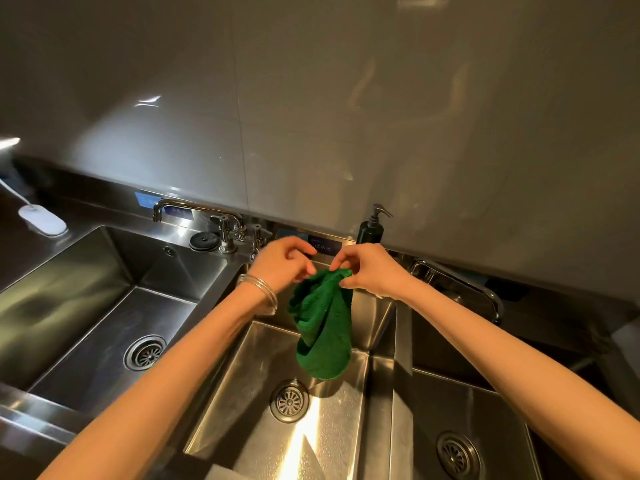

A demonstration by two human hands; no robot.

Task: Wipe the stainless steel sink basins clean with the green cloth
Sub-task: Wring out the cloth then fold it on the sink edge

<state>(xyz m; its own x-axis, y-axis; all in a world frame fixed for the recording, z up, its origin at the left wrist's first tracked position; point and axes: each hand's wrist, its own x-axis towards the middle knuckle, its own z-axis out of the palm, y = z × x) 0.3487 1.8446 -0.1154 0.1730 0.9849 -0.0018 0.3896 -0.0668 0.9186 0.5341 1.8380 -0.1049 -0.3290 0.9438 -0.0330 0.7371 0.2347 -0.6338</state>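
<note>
Green cloth [322,327] hangs bunched above the middle sink basin [263,368], its lower end over the drain [289,400]. Right hand [372,270] pinches the cloth's top edge with curled fingers. Left hand [282,263], bangles [259,291] on its wrist, hovers just beside that edge, fingers loosely curled and gripping nothing. A black soap dispenser [372,225] stands behind the basin.

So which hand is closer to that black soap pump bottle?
Right. The right hand, pinching the green cloth, sits just below the black soap pump bottle; the left hand is further off, on the cloth's other side.
</note>
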